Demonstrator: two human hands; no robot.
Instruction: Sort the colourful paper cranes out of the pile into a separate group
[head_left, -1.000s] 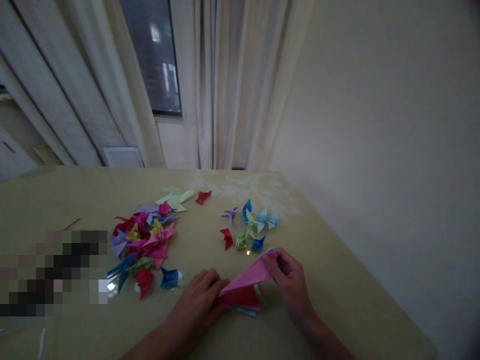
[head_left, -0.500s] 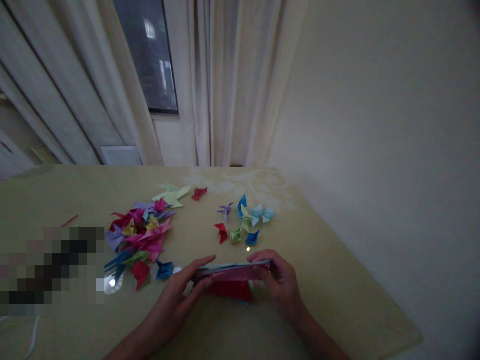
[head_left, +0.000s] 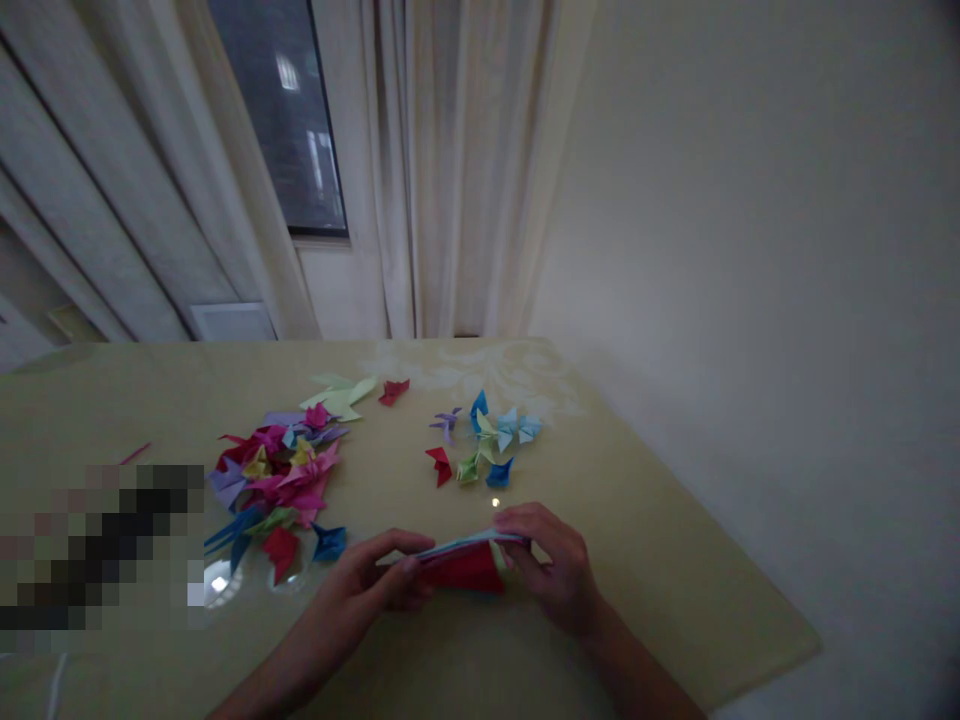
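Between my two hands is a thin stack of coloured paper sheets (head_left: 466, 545), its pale blue edge uppermost. My left hand (head_left: 379, 578) pinches the stack's left end with thumb and fingers. At the other end, my right hand (head_left: 551, 560) grips it, fingers over the top and thumb beneath. Red paper (head_left: 469, 570) shows just under the stack, partly covered by it and by my fingers; whether it lies on the table I cannot tell. Beyond my hands stand small folded paper figures, among them a blue one (head_left: 500, 473) and a red one (head_left: 439, 466).
To the left lies a heap of folded paper figures (head_left: 289, 470) in pink, purple, yellow and red. Pale green folded paper (head_left: 341, 397) sits behind it. A thin pink stick (head_left: 136, 453) rests farther left. The table (head_left: 660, 560) meets a wall on the right; curtains (head_left: 465, 180) hang behind.
The stack has tilted flatter, so its pink front face no longer shows and more of the red paper is visible. Both hands keep hold of it. The view has shifted slightly.
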